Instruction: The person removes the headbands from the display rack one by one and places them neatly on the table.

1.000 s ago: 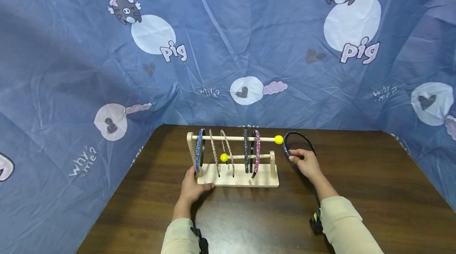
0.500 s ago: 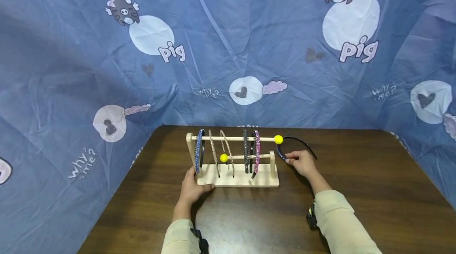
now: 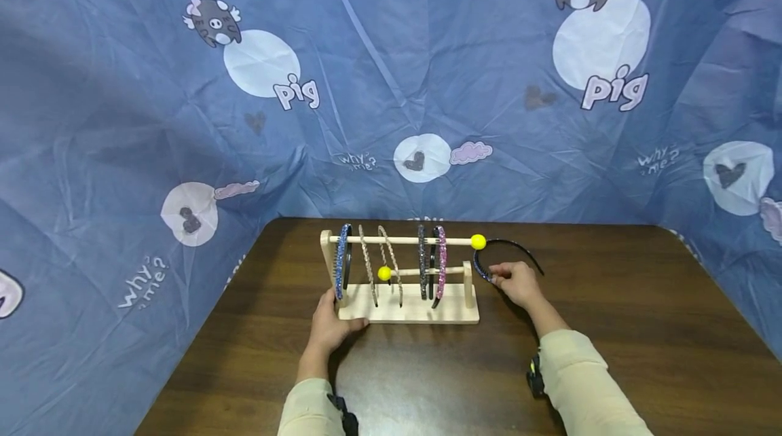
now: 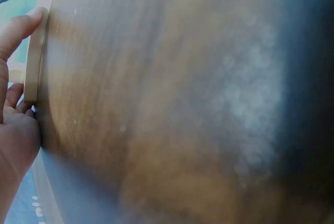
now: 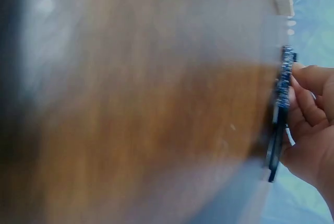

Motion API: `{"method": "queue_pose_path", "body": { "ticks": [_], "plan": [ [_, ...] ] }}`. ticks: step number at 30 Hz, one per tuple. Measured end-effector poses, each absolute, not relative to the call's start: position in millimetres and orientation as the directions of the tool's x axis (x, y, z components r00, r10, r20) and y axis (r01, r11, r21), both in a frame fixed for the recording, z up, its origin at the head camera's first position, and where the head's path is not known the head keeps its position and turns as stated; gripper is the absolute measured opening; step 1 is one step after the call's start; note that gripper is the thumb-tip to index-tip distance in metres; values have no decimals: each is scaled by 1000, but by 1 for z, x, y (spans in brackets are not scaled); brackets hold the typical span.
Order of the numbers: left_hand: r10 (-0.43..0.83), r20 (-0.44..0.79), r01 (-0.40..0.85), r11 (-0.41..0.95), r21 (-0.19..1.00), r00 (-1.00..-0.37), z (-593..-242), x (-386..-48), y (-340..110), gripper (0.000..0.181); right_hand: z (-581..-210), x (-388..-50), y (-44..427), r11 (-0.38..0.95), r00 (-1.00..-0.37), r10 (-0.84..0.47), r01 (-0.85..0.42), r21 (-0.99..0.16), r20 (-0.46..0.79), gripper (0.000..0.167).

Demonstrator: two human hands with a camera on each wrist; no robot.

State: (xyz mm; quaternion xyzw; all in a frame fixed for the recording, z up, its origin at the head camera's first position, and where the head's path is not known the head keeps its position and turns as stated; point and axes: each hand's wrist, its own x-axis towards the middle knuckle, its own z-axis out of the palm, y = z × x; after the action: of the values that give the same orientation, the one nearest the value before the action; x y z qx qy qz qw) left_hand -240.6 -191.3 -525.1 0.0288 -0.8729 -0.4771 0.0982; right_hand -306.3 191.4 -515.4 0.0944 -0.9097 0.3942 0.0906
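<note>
My left hand (image 3: 328, 324) grips the left end of the wooden stand's base (image 3: 397, 312); in the left wrist view its thumb lies on the base's edge (image 4: 34, 72). My right hand (image 3: 520, 284) pinches a dark blue glittery headband (image 3: 480, 269) just right of the stand, behind and beside the yellow ball (image 3: 478, 242) on the upper rod's end. The right wrist view shows that headband (image 5: 284, 80) upright between thumb and fingers. On the rods hang a blue headband (image 3: 341, 263), two beige braided ones (image 3: 368, 266), a black glittery one (image 3: 422, 263) and a pink one (image 3: 441, 263).
The stand is on a dark brown wooden table (image 3: 635, 327). A second yellow ball (image 3: 384, 274) caps the left end of the lower, nearer rod. Blue printed cloth (image 3: 366, 83) hangs behind and at both sides of the table.
My right hand has moved left and slightly down with the dark blue headband, which now reaches behind the upper rod's yellow ball. My left hand has stayed on the base.
</note>
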Motion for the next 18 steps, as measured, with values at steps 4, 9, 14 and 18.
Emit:
{"method": "queue_pose_path", "body": {
  "ticks": [4,9,14,18],
  "plan": [
    [-143,140,42,537,843,-980,-524,-241,-193,83,-504,-298,189,657,-958,-113,-270,-704,262,25],
    [-135,144,50,539,841,-980,-527,-242,-192,85,-487,-279,181,595,-945,-101,-308,-742,310,29],
    [-130,144,51,542,839,-981,-529,-242,-192,86,-468,-253,166,481,-950,-43,-291,-827,309,28],
    [-128,149,58,540,840,-981,-526,-242,-193,85,-444,-229,147,336,-952,-59,-302,-892,300,26]
  ]
}}
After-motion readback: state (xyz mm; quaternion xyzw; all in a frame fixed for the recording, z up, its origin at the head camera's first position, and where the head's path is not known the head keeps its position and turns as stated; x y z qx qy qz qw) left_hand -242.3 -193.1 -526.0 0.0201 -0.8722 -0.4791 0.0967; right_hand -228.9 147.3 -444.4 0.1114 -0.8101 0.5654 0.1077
